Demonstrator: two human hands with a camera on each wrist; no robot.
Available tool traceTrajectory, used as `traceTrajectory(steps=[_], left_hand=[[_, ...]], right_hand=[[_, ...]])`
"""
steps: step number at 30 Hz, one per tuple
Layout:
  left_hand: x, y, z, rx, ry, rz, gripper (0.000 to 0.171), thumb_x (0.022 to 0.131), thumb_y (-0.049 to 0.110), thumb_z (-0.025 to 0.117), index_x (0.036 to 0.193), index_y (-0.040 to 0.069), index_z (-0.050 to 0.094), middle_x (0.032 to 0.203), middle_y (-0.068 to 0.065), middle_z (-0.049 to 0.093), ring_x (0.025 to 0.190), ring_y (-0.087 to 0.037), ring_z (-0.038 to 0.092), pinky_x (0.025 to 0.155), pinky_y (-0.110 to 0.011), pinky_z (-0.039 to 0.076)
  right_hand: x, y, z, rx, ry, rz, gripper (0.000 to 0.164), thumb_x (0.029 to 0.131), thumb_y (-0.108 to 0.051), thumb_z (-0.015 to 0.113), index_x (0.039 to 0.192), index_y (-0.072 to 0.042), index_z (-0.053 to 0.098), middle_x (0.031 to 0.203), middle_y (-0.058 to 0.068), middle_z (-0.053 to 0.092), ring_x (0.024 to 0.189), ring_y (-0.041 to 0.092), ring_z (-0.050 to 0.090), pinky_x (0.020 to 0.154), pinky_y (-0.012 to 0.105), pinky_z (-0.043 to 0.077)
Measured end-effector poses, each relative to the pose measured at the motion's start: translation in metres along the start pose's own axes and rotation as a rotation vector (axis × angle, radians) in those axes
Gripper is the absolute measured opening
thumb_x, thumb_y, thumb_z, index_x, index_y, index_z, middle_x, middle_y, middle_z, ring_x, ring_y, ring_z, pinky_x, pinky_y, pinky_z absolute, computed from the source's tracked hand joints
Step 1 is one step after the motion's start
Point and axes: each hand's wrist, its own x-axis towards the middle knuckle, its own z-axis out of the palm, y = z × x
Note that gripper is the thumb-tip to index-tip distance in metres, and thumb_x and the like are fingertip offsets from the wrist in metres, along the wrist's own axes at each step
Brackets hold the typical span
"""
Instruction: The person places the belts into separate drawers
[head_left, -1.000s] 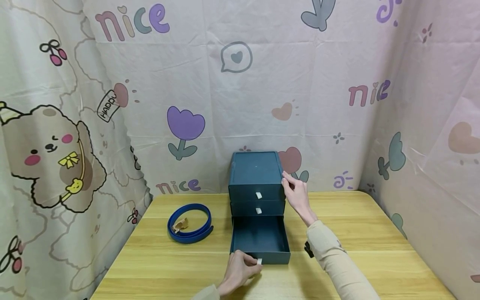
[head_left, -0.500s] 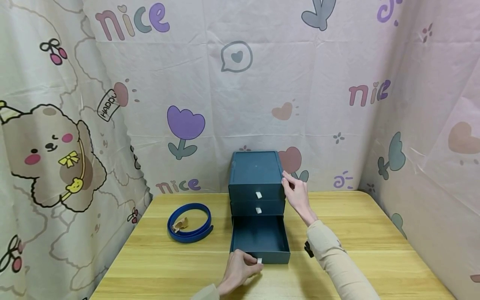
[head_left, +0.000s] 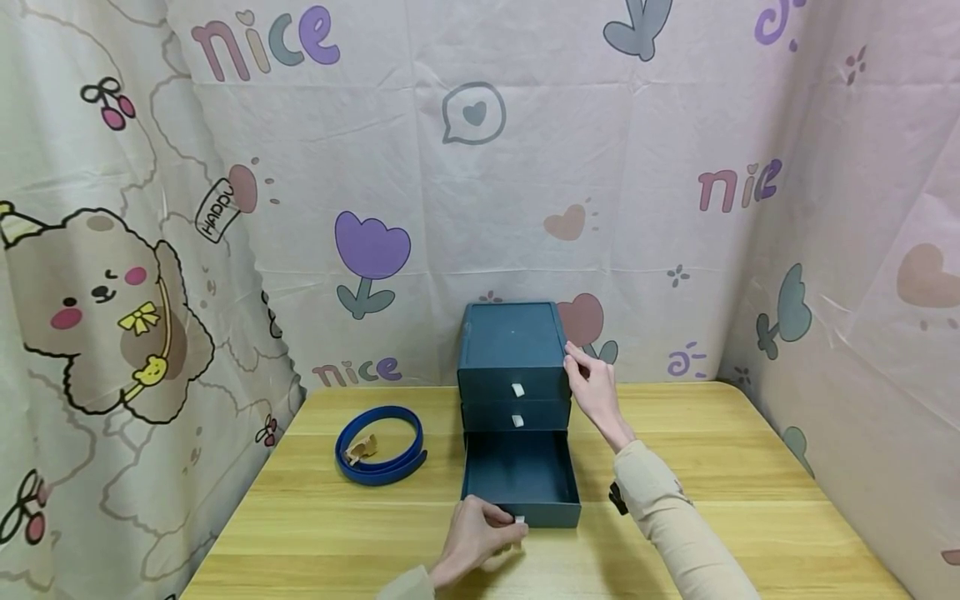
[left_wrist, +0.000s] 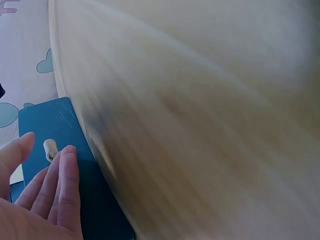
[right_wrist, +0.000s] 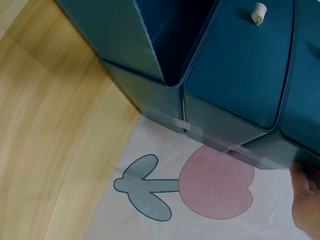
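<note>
A dark blue drawer unit (head_left: 513,333) stands on the wooden table, with its bottom drawer (head_left: 517,467) pulled well out and nothing visible inside. At the drawer's front is my left hand (head_left: 476,533), its fingertips beside a white pull tab (left_wrist: 50,149). In the left wrist view, thumb and fingers lie on either side of this tab, spread apart with a gap. My right hand (head_left: 594,387) rests its fingertips against the unit's upper right edge. Only part of that hand (right_wrist: 306,202) shows in the right wrist view. Both drawers above are closed, each with a white tab.
A coiled blue belt (head_left: 381,477) with a gold buckle (head_left: 361,451) lies on the table (head_left: 315,533) left of the unit. Printed curtain cloth (head_left: 472,208) hangs close behind the unit and along both sides. A small black object (head_left: 617,499) shows beside the right sleeve.
The left hand has shifted very slightly at the bottom drawer's tab. The drawer, the belt and the right hand keep their places.
</note>
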Motion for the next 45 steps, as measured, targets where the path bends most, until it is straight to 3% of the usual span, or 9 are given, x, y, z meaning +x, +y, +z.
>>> traceTrajectory(steps=[8,14,18,22,26,29,34,43,45], left_hand=[[0.0,0.006,-0.015,0.034,-0.007,-0.015,0.023,0.078,0.032,0.086,0.079,0.009,0.081,0.071,0.0,0.075,0.061,-0.009,0.064,0.054,-0.023,0.053],[0.003,0.012,-0.039,0.004,0.006,0.039,0.027,0.082,0.035,0.083,0.073,0.009,0.078,0.063,-0.002,0.073,0.057,-0.019,0.069,0.051,-0.022,0.053],[0.013,0.01,-0.061,-0.008,0.069,0.093,0.028,0.083,0.036,0.082,0.074,0.01,0.076,0.064,-0.002,0.072,0.055,-0.015,0.068,0.051,-0.022,0.054],[0.026,-0.001,-0.082,-0.004,0.131,0.141,0.023,0.081,0.031,0.084,0.08,0.01,0.075,0.071,-0.002,0.073,0.059,-0.006,0.066,0.058,-0.02,0.055],[0.038,-0.017,-0.103,0.028,0.139,0.184,0.026,0.08,0.026,0.086,0.096,0.009,0.074,0.083,-0.005,0.075,0.07,-0.007,0.067,0.067,-0.021,0.057],[0.045,-0.029,-0.118,0.07,0.114,0.184,0.034,0.08,0.026,0.086,0.107,0.011,0.071,0.099,-0.012,0.075,0.087,-0.019,0.071,0.082,-0.035,0.061],[0.052,-0.051,-0.136,0.157,0.066,0.167,0.051,0.08,0.031,0.086,0.122,0.01,0.066,0.125,-0.019,0.068,0.117,-0.035,0.064,0.104,-0.057,0.049],[0.057,-0.073,-0.153,0.271,0.023,0.183,0.069,0.075,0.018,0.089,0.132,-0.004,0.057,0.129,-0.022,0.061,0.12,-0.04,0.057,0.102,-0.059,0.047],[0.058,-0.075,-0.155,0.289,0.015,0.184,0.074,0.073,0.016,0.091,0.134,-0.005,0.055,0.127,-0.023,0.06,0.117,-0.039,0.057,0.1,-0.057,0.048]], right_hand=[[0.0,0.0,-0.001,-0.014,-0.004,-0.004,0.034,0.103,-0.013,0.055,0.132,0.001,0.064,0.137,0.018,0.064,0.123,0.032,0.064,0.093,0.045,0.058],[0.001,0.001,-0.001,-0.014,-0.007,-0.006,0.035,0.103,-0.015,0.055,0.133,0.0,0.064,0.138,0.017,0.063,0.116,0.032,0.068,0.078,0.012,0.053],[0.001,0.002,0.0,-0.009,-0.003,-0.01,0.035,0.103,-0.014,0.055,0.133,0.0,0.064,0.138,0.019,0.063,0.112,0.034,0.07,0.071,0.007,0.047],[0.001,0.002,0.0,-0.01,-0.002,-0.009,0.035,0.102,-0.014,0.055,0.133,0.001,0.064,0.138,0.019,0.063,0.111,0.035,0.07,0.068,0.008,0.048],[0.0,0.002,-0.001,-0.003,0.0,-0.006,0.035,0.102,-0.014,0.055,0.133,0.001,0.064,0.137,0.019,0.063,0.111,0.035,0.07,0.065,0.009,0.047],[-0.001,0.002,-0.001,-0.006,0.002,-0.006,0.035,0.102,-0.014,0.055,0.133,0.001,0.064,0.137,0.019,0.063,0.116,0.034,0.068,0.068,0.008,0.047],[-0.001,0.002,0.0,-0.004,-0.001,-0.008,0.035,0.103,-0.014,0.055,0.133,0.001,0.064,0.137,0.02,0.063,0.113,0.035,0.069,0.064,0.009,0.046],[0.0,0.002,0.0,0.004,0.0,-0.006,0.035,0.102,-0.014,0.055,0.133,0.001,0.064,0.137,0.02,0.063,0.094,0.037,0.072,0.054,0.015,0.041],[0.0,0.002,0.0,0.0,0.003,-0.005,0.035,0.102,-0.014,0.055,0.133,0.0,0.064,0.137,0.019,0.063,0.097,0.037,0.072,0.056,0.015,0.042]])
